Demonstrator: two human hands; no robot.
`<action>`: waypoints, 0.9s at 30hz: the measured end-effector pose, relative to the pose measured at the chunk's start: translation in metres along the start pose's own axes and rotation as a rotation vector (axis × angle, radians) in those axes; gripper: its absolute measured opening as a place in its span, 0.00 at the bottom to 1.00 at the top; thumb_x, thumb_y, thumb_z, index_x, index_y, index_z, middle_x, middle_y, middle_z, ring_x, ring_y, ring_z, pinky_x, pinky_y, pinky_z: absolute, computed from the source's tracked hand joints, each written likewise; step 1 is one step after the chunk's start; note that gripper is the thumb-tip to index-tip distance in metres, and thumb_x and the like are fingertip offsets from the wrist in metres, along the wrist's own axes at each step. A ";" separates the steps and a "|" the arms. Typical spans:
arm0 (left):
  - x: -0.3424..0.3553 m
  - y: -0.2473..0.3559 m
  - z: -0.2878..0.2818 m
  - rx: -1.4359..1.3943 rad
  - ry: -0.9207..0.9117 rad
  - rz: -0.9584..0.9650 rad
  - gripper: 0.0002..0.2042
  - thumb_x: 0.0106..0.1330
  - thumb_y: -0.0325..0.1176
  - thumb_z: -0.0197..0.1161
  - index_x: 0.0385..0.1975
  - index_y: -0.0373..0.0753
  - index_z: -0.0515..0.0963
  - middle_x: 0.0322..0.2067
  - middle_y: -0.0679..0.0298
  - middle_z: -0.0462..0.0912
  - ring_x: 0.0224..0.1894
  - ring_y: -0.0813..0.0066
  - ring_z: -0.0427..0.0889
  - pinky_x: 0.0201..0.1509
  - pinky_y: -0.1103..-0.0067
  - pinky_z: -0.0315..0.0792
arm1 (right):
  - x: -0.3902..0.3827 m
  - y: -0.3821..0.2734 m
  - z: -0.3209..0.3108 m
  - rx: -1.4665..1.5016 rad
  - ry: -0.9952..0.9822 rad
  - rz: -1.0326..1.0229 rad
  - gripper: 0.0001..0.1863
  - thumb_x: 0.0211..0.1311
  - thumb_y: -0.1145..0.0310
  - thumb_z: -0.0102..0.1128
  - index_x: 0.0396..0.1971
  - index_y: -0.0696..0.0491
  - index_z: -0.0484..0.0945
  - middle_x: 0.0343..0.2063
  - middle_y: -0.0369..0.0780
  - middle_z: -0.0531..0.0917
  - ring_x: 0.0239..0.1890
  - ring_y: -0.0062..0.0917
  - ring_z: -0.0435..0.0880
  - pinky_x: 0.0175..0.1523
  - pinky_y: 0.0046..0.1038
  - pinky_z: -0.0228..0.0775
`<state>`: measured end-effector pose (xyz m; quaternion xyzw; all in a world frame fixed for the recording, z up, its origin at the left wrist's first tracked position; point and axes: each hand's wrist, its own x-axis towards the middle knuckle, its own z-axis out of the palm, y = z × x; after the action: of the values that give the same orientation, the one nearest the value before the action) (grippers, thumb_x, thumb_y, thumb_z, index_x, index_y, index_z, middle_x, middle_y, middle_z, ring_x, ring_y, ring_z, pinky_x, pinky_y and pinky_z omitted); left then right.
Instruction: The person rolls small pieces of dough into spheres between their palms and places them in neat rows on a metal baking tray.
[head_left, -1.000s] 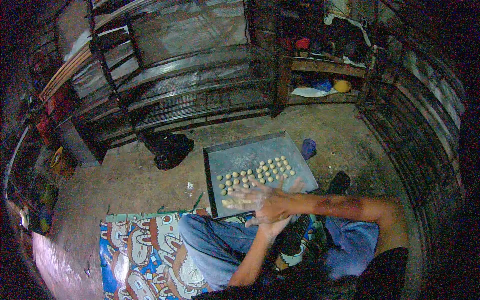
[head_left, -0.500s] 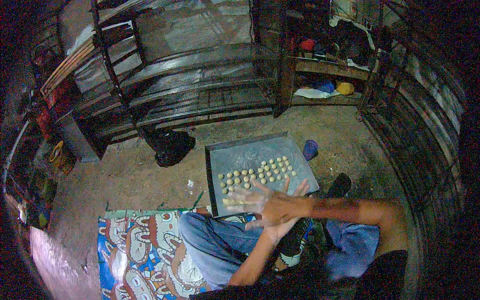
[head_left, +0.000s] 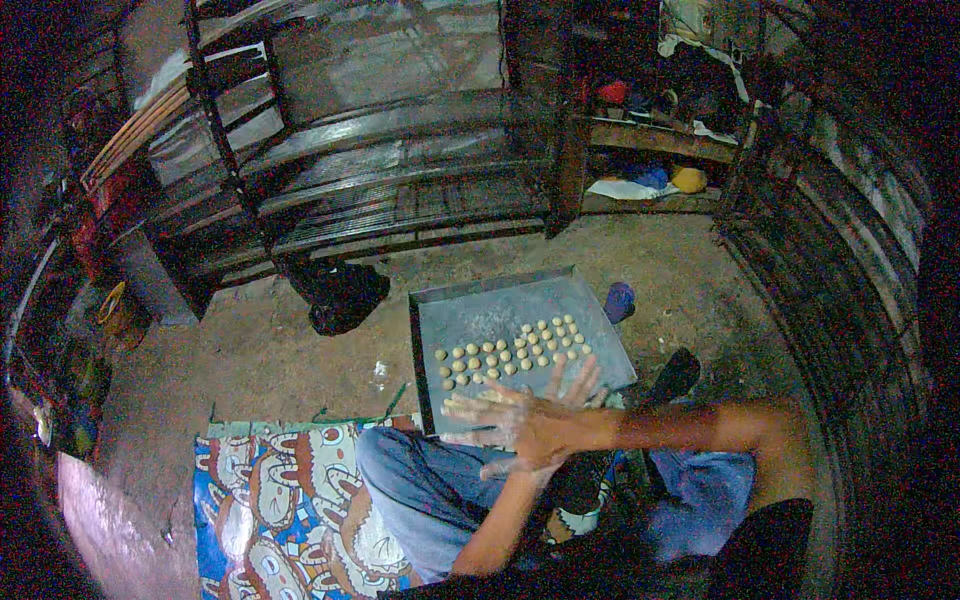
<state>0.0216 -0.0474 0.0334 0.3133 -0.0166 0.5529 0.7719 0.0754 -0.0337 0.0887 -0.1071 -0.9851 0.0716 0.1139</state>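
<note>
Shallow metal tray (head_left: 470, 315), slightly askew on the floor (head_left: 300, 375): apparently part filled, with a broad far stretch and a strip at near left bare. Across its near side, right hand (head_left: 545, 428) crossed over left hand (head_left: 578, 386); palms seemingly pressed together, fingers spread on both, pale coating on right fingers. Contents between palms: hidden, cannot tell. Small round dough-like balls (head_left: 491, 362), about thirty, set in close rows across the tray's middle and toward its right side, apparently finished in shape. Amount left: cannot tell; room for further rows in the bare metal.

Edges and open room: floor open beyond the far rim and to the left. Patterned mat (head_left: 270, 465) close to the near-left corner. Bent denim-clad leg (head_left: 430, 490) close along the near rim, with little clearance. Black bag (head_left: 340, 296) left, apart from the tray. Purple cup-like item (head_left: 620, 301) just beside the right rim.
</note>
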 end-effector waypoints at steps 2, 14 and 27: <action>0.007 -0.013 0.017 -0.690 -0.134 -0.072 0.37 0.68 0.61 0.39 0.74 0.50 0.46 0.75 0.55 0.42 0.76 0.54 0.40 0.77 0.56 0.34 | -0.008 0.008 -0.022 -0.073 -0.024 0.057 0.35 0.66 0.48 0.49 0.70 0.45 0.58 0.72 0.50 0.53 0.74 0.46 0.46 0.74 0.54 0.32; 0.004 -0.007 -0.030 -0.122 0.210 0.127 0.40 0.68 0.64 0.34 0.74 0.44 0.42 0.75 0.56 0.39 0.77 0.60 0.37 0.78 0.60 0.30 | -0.009 -0.003 0.004 0.025 -0.028 0.000 0.35 0.66 0.49 0.49 0.70 0.46 0.58 0.72 0.50 0.53 0.74 0.46 0.47 0.74 0.53 0.33; -0.009 0.005 -0.004 -1.121 -0.084 0.119 0.41 0.68 0.64 0.39 0.73 0.40 0.45 0.74 0.53 0.42 0.76 0.55 0.42 0.78 0.57 0.36 | -0.014 0.043 -0.023 -0.070 -0.073 0.066 0.34 0.66 0.50 0.49 0.70 0.46 0.58 0.72 0.49 0.53 0.74 0.46 0.47 0.74 0.53 0.33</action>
<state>0.0128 -0.0524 0.0292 -0.1244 -0.3560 0.4889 0.7866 0.1022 0.0075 0.1013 -0.1409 -0.9864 0.0444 0.0718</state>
